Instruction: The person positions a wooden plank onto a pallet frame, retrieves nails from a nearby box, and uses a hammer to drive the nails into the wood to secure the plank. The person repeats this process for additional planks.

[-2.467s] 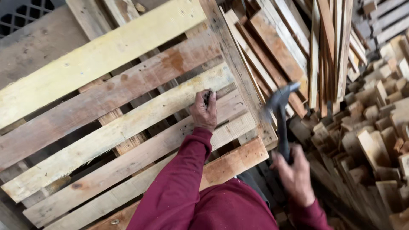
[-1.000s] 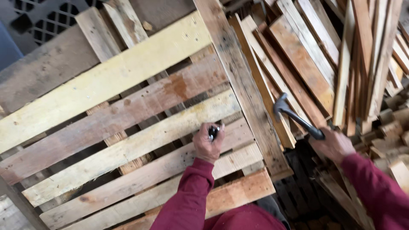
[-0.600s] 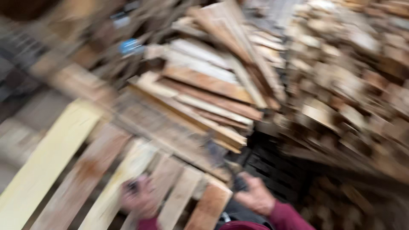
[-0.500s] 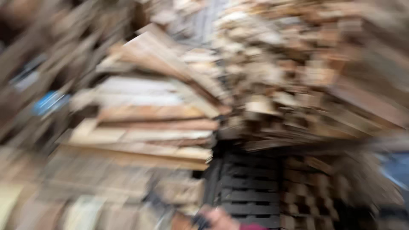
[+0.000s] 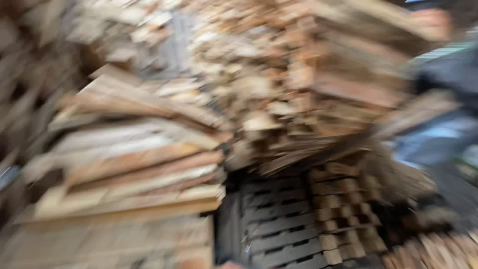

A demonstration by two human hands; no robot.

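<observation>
Stacked planks (image 5: 134,164) lie blurred beside a dark slatted pallet (image 5: 284,224).

Stack of loose boards (image 5: 134,164) lies at left, laid flat one on another. To its right, and lower, stands a slatted pallet (image 5: 284,224); small wood blocks (image 5: 343,199) sit against the pallet's right side. Behind and above both rises a heap of cut wood pieces (image 5: 279,74), with stacked planks (image 5: 358,89) to the right of it. Neither hand shows in this heavily blurred view, so positions relative to a grip cannot be told.
</observation>
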